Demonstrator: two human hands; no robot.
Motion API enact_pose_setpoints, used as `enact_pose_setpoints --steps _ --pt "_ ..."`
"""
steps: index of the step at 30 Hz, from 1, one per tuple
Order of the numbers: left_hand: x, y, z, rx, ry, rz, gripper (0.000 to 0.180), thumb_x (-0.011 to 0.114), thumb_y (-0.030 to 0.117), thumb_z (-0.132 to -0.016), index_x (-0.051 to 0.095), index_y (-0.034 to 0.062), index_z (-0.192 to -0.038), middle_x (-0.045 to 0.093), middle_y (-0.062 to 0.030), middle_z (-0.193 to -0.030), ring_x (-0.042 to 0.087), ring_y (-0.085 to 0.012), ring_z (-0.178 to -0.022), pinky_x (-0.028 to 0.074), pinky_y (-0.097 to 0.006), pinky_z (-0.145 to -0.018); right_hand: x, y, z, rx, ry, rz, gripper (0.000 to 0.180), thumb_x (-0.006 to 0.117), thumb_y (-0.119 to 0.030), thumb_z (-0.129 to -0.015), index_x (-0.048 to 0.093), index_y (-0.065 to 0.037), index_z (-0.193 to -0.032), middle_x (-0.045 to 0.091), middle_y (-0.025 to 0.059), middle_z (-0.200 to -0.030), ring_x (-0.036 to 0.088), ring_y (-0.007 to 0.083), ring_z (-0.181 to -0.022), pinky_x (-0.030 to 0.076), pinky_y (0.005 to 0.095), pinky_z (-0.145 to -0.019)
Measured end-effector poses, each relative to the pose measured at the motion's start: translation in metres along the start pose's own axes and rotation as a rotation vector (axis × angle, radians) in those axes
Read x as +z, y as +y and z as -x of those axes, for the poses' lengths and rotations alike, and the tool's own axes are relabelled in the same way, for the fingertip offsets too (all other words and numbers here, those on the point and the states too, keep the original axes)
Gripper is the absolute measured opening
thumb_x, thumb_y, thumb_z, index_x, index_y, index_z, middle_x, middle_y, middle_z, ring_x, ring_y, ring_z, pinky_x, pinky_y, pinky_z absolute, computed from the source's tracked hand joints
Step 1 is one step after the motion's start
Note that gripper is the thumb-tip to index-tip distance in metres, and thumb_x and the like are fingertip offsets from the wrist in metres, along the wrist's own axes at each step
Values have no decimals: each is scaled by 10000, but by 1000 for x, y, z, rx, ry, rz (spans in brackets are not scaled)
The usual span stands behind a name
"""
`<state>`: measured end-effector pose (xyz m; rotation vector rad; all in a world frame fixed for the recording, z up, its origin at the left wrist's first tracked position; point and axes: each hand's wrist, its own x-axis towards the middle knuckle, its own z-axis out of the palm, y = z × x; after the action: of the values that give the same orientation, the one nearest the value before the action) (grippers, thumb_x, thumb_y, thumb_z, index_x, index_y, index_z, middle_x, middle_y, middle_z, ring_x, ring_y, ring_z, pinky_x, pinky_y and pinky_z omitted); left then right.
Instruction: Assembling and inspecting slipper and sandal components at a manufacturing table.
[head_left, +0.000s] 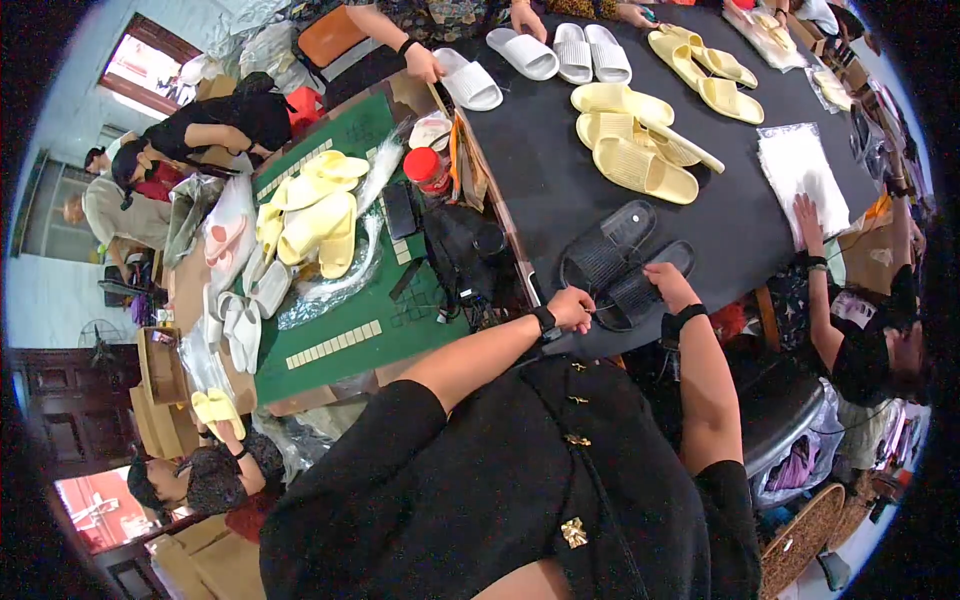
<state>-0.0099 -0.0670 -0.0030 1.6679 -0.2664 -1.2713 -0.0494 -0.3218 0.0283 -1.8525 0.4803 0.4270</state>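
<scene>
On the black tabletop [500,180] close in front of me lie two black ribbed slippers. The first slipper [604,246] lies farther left, and the second slipper [630,298] lies between my hands. At the table's near edge, my left hand [572,310] is closed beside the second slipper's end. My right hand [670,284] is closed over that slipper's right part, its thumb and forefinger pinched together. What either pinch holds is too small to make out. Beyond the black pair sits a heap of pale yellow slippers [645,168].
White slippers [523,54] and more yellow slippers [730,98] stand along the far side, near other people's hands. A co-worker's hand [808,222] rests on a white plastic-wrapped pack [795,165]. Left, a green table [345,350] bears heaped yellow slippers [320,222] and a red-lidded jar [427,168].
</scene>
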Motion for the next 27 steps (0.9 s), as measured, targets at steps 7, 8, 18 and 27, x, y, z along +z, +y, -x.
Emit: enact_pose_setpoints --steps 7,8,18,27 --pt "5 5 -3 -25 4 -137 196 571 -37 -769 602 -61 -961 656 -129 -687 664 -185 -568 507 -268 -453 -7 23 -9 16 -36 -210 167 557 -88 -850 613 57 -912 574 -11 -806 509 110 -782 378 235 -722" --pt "5 6 -2 -11 12 -175 164 565 -34 -773 607 -62 -929 654 -126 -680 665 -188 -563 508 -272 -449 -6 21 -9 16 -38 -211 167 557 -88 -850 613 57 -912 574 -11 -806 509 110 -782 378 235 -722" --pt "3 -1 -3 1 -91 -315 105 540 -10 -776 611 -27 -701 648 -108 -631 666 -191 -552 519 -270 -440 4 2 3 37 8 -257 156 562 -109 -850 613 37 -827 549 -21 -738 491 109 -718 363 243 -670" --pt "-17 12 -3 26 -101 -223 98 562 35 -738 648 -7 -716 660 -97 -642 640 -150 -547 502 -275 -487 8 -13 15 -383 571 379 115 570 -93 -826 598 18 -837 615 152 -788 596 291 -710 454 386 -654"
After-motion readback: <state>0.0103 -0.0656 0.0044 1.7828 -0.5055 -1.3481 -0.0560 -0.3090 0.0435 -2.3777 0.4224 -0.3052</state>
